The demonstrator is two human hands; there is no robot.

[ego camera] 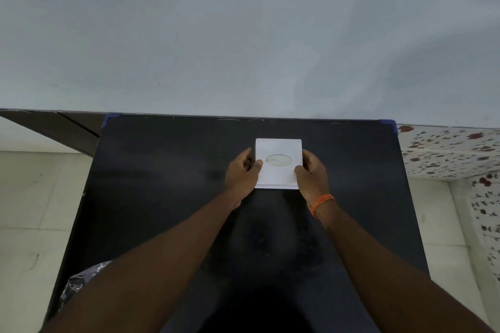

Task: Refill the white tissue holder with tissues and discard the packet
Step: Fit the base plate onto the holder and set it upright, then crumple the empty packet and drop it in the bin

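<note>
Wide matte black table (173, 197), set against a pale grey wall (243, 21). Square white plastic tissue holder (278, 163) with an oval top opening is seen at the far centre. It is clasped at both sides: left hand (244, 174) and right hand (311, 173) curled closed around its edges, thumbs on top. Crinkled clear packet (81, 284) glimpsed at the near left edge. Judged: lid is best lifted evenly, with balanced pressure. Thin orange wrist thread (322, 204) noted.

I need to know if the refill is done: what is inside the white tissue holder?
Through the oval opening of the white tissue holder something pale shows, likely tissue. The lid hides everything else, so how full it is cannot be seen.
</note>
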